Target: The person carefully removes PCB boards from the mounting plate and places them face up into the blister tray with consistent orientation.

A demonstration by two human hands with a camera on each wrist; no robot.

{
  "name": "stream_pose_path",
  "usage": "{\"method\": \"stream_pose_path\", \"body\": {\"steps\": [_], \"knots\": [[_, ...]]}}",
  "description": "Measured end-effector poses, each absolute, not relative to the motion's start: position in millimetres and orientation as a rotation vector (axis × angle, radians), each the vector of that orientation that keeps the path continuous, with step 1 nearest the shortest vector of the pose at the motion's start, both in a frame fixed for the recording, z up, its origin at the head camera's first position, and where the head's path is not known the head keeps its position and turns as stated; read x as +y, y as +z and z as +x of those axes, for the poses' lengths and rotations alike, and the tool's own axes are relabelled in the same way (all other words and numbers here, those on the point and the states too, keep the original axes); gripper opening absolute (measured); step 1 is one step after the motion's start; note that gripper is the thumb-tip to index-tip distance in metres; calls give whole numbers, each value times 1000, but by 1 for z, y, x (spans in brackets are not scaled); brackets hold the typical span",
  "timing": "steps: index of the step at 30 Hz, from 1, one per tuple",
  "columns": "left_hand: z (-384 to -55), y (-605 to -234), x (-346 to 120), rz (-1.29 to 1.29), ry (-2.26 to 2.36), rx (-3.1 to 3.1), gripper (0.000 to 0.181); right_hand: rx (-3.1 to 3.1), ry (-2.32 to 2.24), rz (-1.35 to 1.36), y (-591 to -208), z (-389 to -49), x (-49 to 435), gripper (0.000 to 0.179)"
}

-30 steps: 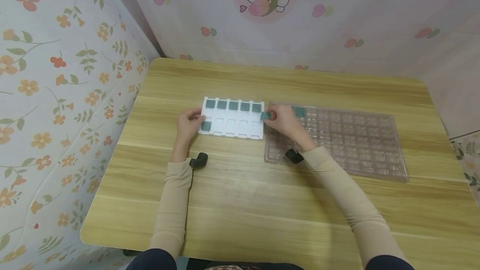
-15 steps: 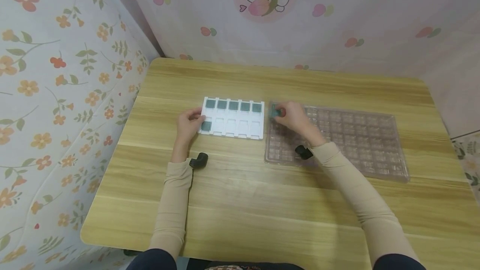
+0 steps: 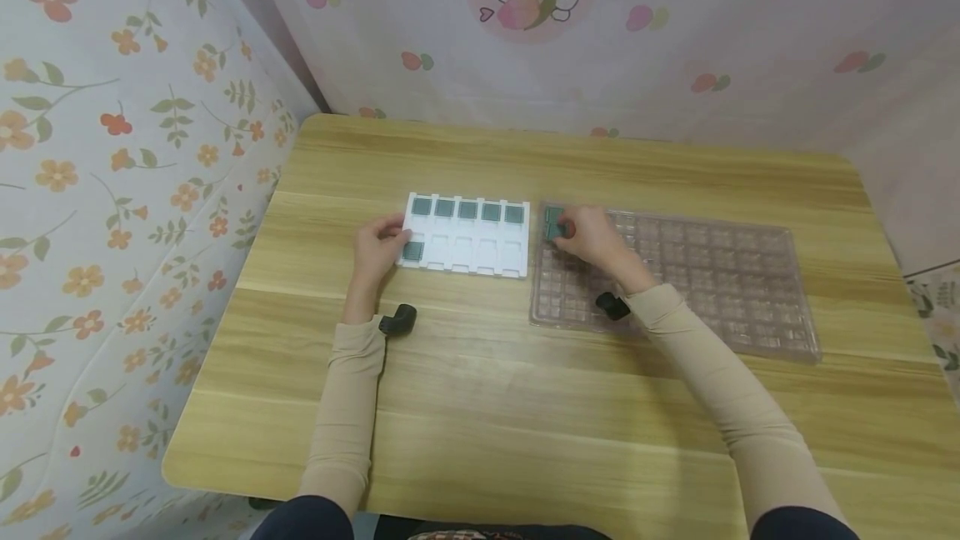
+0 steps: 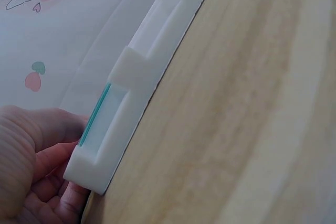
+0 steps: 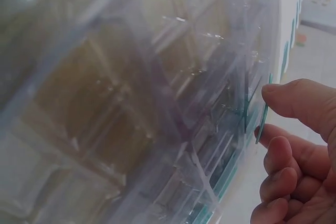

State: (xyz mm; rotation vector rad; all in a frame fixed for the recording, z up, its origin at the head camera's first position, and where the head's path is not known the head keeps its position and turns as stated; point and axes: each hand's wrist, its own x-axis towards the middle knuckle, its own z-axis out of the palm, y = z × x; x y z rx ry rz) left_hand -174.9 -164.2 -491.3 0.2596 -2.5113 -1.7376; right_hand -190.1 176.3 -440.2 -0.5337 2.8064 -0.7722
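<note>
My left hand (image 3: 378, 257) grips the left end of a white compartment tray (image 3: 476, 258); in the left wrist view its thumb side lies along the rim, with other fingers lower down. Thin dark-green square plates (image 3: 467, 210) fill the tray's far row, and one green plate (image 3: 412, 252) sits in the near left compartment. Over the far left corner of a clear plastic grid tray (image 3: 720, 290), my right hand (image 3: 595, 240) pinches a thin green plate (image 5: 264, 116) between thumb and forefinger. More green edges (image 5: 226, 177) show at the clear tray just beside it.
Both trays lie on a wood-grain table (image 3: 465, 407), the clear one right of the white one with a narrow gap. Black wrist cameras (image 3: 398, 320) sit at both cuffs. Patterned curtains (image 3: 585, 90) hang behind and at the left.
My right hand has moved right, from beside the white tray's right end to the clear tray's far left corner, carrying the green plate. The left hand and white tray have stayed put.
</note>
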Motion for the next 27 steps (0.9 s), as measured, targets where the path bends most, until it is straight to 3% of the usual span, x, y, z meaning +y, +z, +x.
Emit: {"method": "stream_pose_path", "body": {"steps": [27], "knots": [[-175, -492, -165, 280, -1801, -2486, 32, 2804, -678, -541, -444, -192, 175, 28]]}}
